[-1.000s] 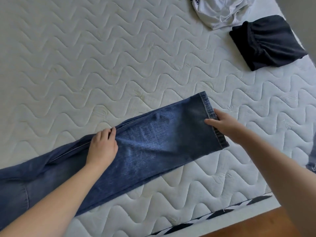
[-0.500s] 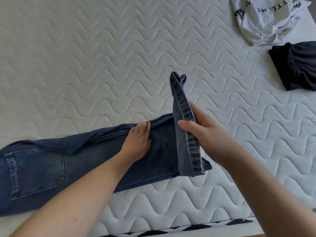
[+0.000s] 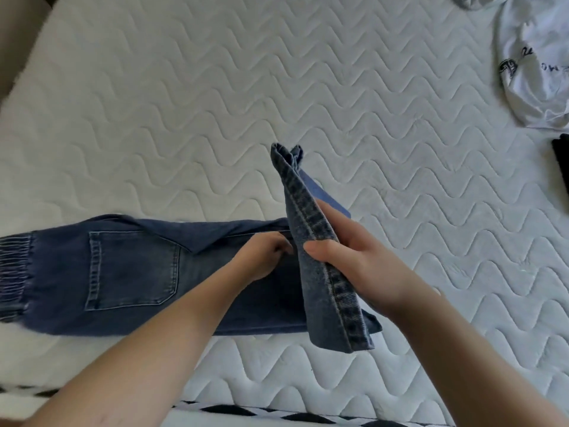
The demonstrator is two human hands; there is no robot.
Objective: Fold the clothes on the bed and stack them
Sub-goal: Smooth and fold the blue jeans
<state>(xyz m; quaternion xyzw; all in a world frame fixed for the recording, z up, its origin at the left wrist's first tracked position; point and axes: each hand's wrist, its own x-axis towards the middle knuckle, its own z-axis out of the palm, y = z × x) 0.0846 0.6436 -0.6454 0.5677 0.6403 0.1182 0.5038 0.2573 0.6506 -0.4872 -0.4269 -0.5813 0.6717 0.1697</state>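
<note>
Blue jeans (image 3: 129, 272) lie lengthwise across the near part of the white quilted mattress (image 3: 215, 103), back pocket up, elastic waistband at the far left. My right hand (image 3: 348, 257) grips the hem end of the legs and holds it lifted upright above the rest of the jeans. My left hand (image 3: 264, 257) presses down on the leg fabric just left of the raised hem, its fingers partly hidden behind that hem.
A white printed T-shirt (image 3: 532, 72) lies crumpled at the far right. Just below it a black folded garment (image 3: 562, 161) is cut off by the right edge. The mattress's near edge has a black-and-white trim (image 3: 277, 411).
My right hand has lifted the hem from flat on the mattress and carried it leftward over the legs. My left hand slid right along the leg, and the view shifted left.
</note>
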